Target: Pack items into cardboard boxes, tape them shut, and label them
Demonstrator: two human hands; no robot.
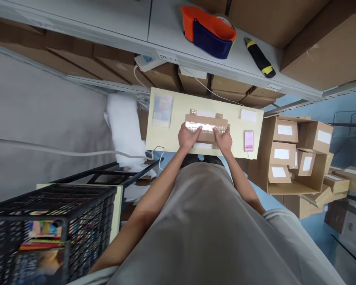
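A small brown cardboard box (206, 137) lies on the pale yellow tabletop (175, 138) in front of me, with shiny clear packing tape (207, 127) running along its top. My left hand (189, 137) grips the box's left end, thumb on the tape and fingers round the side. At the opposite end, my right hand (223, 138) holds it the same way, its thumb near the tape. The fingers under the sides are mostly hidden. White patches and brown tape tabs show just beyond the box's far and near edges.
A phone (249, 141) and a white label (248, 115) lie at the table's right. A tape dispenser (210, 33) and a utility knife (259, 57) rest on the shelf above. An open carton (264, 158) of labelled boxes stands right; a black crate (91, 213) stands lower left.
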